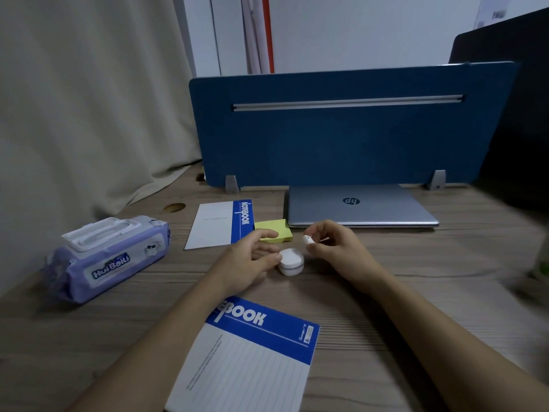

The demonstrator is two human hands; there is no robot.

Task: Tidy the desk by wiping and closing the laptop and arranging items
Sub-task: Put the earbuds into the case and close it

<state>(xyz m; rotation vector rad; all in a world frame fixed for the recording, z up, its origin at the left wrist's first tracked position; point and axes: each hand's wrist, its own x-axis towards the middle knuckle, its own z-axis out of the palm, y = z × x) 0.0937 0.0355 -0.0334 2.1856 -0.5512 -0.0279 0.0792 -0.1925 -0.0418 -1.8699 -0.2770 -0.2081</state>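
Observation:
A silver laptop [361, 209] lies closed at the back of the wooden desk [416, 263]. In front of it sits a small white earbud case [291, 261] with its lid shut. My left hand [252, 260] touches the case's left side with thumb and fingers. My right hand [332, 245] pinches a white earbud [307, 239] just above and right of the case. A yellow sticky-note pad [274, 230] lies behind my left hand. One blue-and-white notebook [222, 224] lies at the back left, another [252, 358] near the front edge under my left forearm.
A purple pack of wet wipes [110, 257] lies at the left. A blue partition panel [341, 126] stands behind the laptop. A curtain [89, 99] hangs at the left. A dark screen edge [517, 114] and a blurred greenish object [539, 263] are at the right.

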